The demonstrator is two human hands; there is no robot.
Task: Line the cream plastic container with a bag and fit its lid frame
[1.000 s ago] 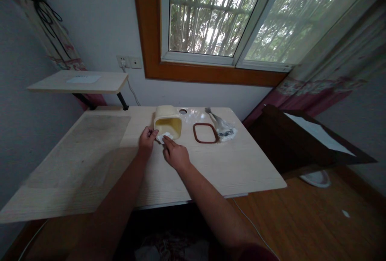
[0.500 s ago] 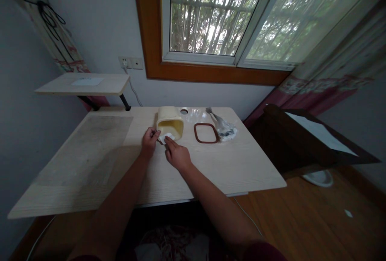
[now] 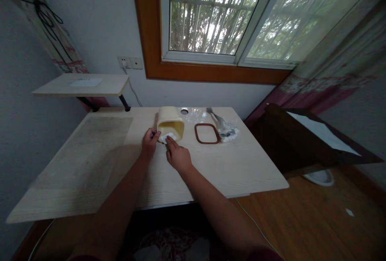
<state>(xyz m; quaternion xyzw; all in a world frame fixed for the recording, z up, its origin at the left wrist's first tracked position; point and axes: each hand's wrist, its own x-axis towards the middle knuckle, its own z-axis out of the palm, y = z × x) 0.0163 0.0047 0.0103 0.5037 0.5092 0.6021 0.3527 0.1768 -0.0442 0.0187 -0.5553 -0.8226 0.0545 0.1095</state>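
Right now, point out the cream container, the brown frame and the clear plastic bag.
Cream container [image 3: 171,127]: head view, on its inner wall.
Brown frame [image 3: 208,143]: head view, on its near edge.
Clear plastic bag [image 3: 226,130]: head view, on its crumpled middle.

Daylight enters through a sliding window [image 3: 256,17] in a brown wooden frame [image 3: 152,31], foliage [image 3: 280,35] beyond metal bars [image 3: 211,3]. Patterned curtains [image 3: 334,68] hang by pale walls [image 3: 99,19]; a wood-grain desk [image 3: 223,172] with raised shelf [image 3: 110,86] stands above brown flooring [image 3: 289,225].
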